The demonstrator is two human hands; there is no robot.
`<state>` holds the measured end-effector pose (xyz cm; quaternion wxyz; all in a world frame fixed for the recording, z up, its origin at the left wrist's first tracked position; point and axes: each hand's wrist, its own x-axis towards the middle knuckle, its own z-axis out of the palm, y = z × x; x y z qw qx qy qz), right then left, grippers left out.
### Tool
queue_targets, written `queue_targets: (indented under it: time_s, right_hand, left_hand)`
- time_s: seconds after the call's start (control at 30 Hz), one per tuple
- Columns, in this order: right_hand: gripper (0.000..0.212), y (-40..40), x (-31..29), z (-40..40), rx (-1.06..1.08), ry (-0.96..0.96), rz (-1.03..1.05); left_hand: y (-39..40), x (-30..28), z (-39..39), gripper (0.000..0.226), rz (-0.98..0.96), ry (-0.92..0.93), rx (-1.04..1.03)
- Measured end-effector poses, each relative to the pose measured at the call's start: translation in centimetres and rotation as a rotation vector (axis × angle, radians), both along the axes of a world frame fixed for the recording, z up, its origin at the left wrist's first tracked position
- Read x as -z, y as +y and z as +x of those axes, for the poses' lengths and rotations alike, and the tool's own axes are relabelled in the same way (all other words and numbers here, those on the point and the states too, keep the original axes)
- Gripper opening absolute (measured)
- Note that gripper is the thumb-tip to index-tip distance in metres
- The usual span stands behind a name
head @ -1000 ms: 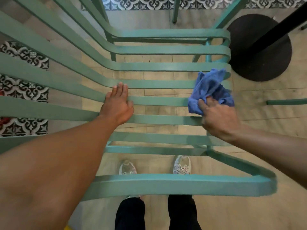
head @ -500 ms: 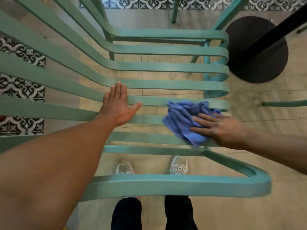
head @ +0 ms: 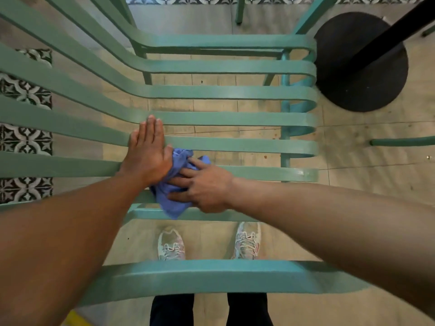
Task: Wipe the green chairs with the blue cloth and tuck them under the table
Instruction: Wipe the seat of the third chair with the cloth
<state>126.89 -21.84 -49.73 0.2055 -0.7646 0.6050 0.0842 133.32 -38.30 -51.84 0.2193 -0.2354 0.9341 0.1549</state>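
A green slatted metal chair (head: 230, 97) fills the view from above, its seat slats running left to right and its back curving up at the left. My left hand (head: 147, 151) lies flat on the seat slats with its fingers together and straight. The blue cloth (head: 174, 184) is bunched on the near slats, touching the left hand's thumb side. My right hand (head: 204, 187) presses down on the cloth with spread fingers. Part of the cloth is hidden under that hand.
A black round table base (head: 360, 64) with its black post stands on the floor at the far right. Another green chair part (head: 402, 141) pokes in from the right edge. Patterned floor tiles (head: 26, 137) lie at the left. My shoes (head: 170, 245) show through the slats.
My right hand has swept the blue cloth leftward along the seat slats, from the chair's right edge until it meets my left hand. The left hand has stayed put, its thumb drawn in.
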Motion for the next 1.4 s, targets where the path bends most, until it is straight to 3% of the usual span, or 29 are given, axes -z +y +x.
queue_targets:
  time_s: [0.13,0.27,0.37,0.5,0.63,0.73,0.8,0.93,1.03,1.13,1.2,1.4]
  right_hand:
    - [0.046,12.9,-1.0,-6.7,0.115,0.108,-0.032]
    - [0.075,23.3,-2.7,-9.4,0.495,0.212,0.067]
    - [0.067,20.1,-0.8,-7.9,0.494,0.201,-0.03]
    - [0.055,4.7,2.4,-6.9,0.389,0.174,-0.248]
    - [0.055,-6.6,0.6,-9.5,0.579,0.222,-0.134]
    - [0.053,-3.7,0.2,-13.6,0.622,0.248,-0.114]
    - [0.052,0.8,-0.5,-15.0,0.743,0.161,-0.129]
    - [0.025,6.1,-4.7,-13.3,1.442,-0.106,-0.152]
    - [0.018,6.2,-8.7,-9.8,1.685,-0.389,-0.231]
    - [0.003,5.5,-13.3,-7.0,1.734,-0.502,-0.217]
    - [0.016,5.7,-16.9,-5.5,1.733,-0.488,-0.152]
    - [0.027,12.2,-27.8,-2.2,1.576,-0.134,0.06]
  left_hand:
    - [0.5,0.1,0.0,0.069,-0.007,-0.007,-0.049]
    - [0.8,0.2,0.3,0.076,-0.014,0.01,-0.061]
    - [1.0,0.4,0.3,0.075,-0.031,0.024,-0.067]
    - [0.9,0.6,0.1,0.081,-0.05,0.015,-0.062]
    - [0.8,0.4,-0.2,0.079,-0.047,0.001,-0.048]
    - [0.7,-0.4,-0.5,0.073,-0.019,-0.066,-0.07]
    - [0.7,-1.4,-1.0,0.072,0.034,-0.129,-0.077]
    - [0.2,-4.7,-3.4,0.08,0.006,-0.326,-0.006]
    - [0.8,-8.6,-5.2,0.071,-0.06,-0.389,0.125]
    - [2.4,-13.2,-6.3,0.066,-0.075,-0.304,0.207]
    - [3.7,-16.3,-6.7,0.066,-0.081,-0.256,0.305]
    - [7.9,-25.8,-7.2,0.059,-0.093,-0.264,0.547]
